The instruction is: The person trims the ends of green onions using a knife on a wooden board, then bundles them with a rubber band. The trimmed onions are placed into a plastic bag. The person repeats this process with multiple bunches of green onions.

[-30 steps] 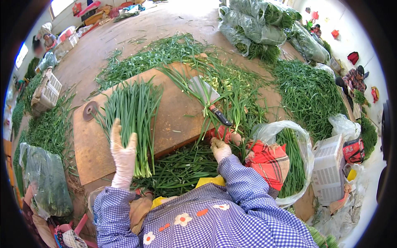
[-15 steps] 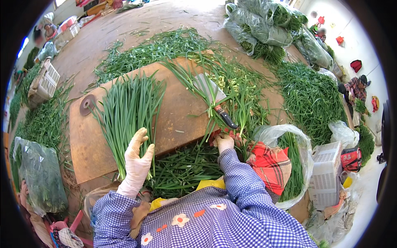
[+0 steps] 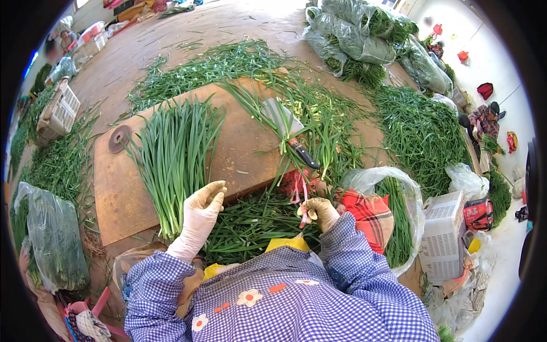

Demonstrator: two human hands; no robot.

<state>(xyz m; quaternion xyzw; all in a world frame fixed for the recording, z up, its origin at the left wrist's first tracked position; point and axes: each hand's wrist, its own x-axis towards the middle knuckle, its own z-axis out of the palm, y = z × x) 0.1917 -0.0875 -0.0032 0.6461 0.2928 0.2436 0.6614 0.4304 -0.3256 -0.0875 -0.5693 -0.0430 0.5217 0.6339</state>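
A large bunch of garlic chives (image 3: 179, 151) lies spread on a rust-brown board (image 3: 239, 154), cut ends toward me. My gloved left hand (image 3: 199, 211) is beside its lower stems, fingers extended and holding nothing. In a pinch, my gloved right hand (image 3: 320, 214) holds a pink strip (image 3: 305, 214) that hangs in front of the board's near right corner. Red strands (image 3: 295, 181) are bunched at that corner. Past them a cleaver (image 3: 293, 134) with a black handle rests over some loose chives on the board. More chives (image 3: 250, 228) are heaped between the board and my lap.
A round brown disc (image 3: 119, 139) sits on the board's left side. To my right are a red checked cloth (image 3: 367, 216), a clear plastic bag (image 3: 419, 228) of chives and a white crate (image 3: 441, 239). Bagged chives (image 3: 353, 43) are piled far right; a person (image 3: 484, 122) sits at the right.
My right hand has drawn back toward me from the red strands, now with the pink strip in it. My left hand has shifted right and lower, away from the bunch.
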